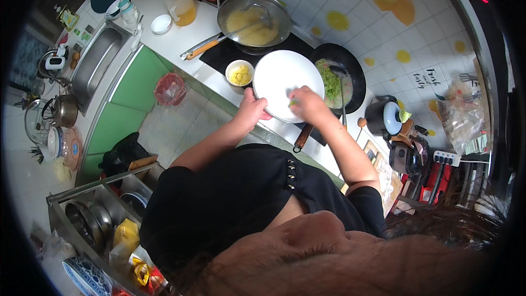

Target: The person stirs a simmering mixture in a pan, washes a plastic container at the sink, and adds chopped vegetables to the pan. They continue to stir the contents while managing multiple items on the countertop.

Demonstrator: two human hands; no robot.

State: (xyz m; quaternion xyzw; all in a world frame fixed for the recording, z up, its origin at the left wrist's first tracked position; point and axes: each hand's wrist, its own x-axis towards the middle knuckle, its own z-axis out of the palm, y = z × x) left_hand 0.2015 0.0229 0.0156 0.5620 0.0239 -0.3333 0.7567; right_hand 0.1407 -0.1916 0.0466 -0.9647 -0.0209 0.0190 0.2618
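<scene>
My left hand [254, 109] grips the lower left rim of a white bowl or deep plate [283, 74], tilted over the stove's edge. Inside its lower part is my right hand [304, 105], blurred, with a bit of green food at the fingertips. To the right, a black wok [359, 78] holds shredded green vegetable [331, 82] in pale liquid, with a ladle in it. A small white bowl with yellow food [240, 75] stands left of the white bowl. Behind is a pan with a glass lid [254, 20] over yellowish contents.
The lidded pan's wooden handle [203, 49] points left over the counter. The wok's wooden handle [303, 137] points towards me. A measuring jug [181, 6] and a small white dish [161, 24] stand at the back left. At right are a black pot [376, 119] and a cutting board [388, 181].
</scene>
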